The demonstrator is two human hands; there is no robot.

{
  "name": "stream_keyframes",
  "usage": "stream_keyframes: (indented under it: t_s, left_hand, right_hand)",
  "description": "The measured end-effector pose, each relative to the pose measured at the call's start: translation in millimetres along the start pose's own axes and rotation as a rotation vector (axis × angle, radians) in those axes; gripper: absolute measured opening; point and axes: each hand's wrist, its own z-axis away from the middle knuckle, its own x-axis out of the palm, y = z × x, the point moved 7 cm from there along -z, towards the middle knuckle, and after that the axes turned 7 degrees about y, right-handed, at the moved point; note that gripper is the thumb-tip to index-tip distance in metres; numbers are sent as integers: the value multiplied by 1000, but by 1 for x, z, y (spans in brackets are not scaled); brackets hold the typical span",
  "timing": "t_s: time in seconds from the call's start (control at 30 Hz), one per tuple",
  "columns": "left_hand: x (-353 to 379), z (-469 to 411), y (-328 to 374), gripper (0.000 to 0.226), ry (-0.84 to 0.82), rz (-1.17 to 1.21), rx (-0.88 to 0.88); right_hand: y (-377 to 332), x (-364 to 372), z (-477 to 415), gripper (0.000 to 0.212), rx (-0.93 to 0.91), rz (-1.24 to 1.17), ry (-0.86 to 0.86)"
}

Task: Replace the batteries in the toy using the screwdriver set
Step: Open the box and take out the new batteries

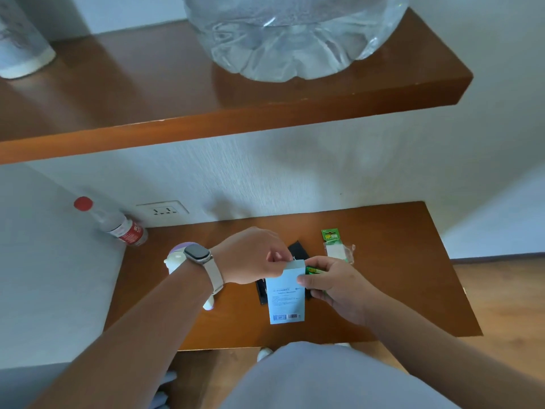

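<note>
A pale blue box (285,296) with a barcode stands over the low wooden table (398,276). My left hand (250,256) pinches its open top flap. My right hand (333,286) grips the box's right side, with a green battery (314,270) held against it under the fingers. A black case (298,249) lies behind the box, mostly hidden. A white and purple toy (177,255) sits under my left wrist, largely covered. An opened green battery pack (334,245) lies at the back right.
A clear bottle with a red cap (118,224) leans in the left corner beside a wall socket (162,212). A wooden shelf (206,122) overhangs the table, bearing a large water jug (295,33). My grey-clad leg is below.
</note>
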Motion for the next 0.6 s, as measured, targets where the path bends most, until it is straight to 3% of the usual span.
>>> stream_keyframes:
  t_s: [0.6]
  left_hand:
    - [10, -2, 33, 31, -69, -100, 132]
  right_hand:
    - [-2, -16, 10, 20, -11, 86, -6]
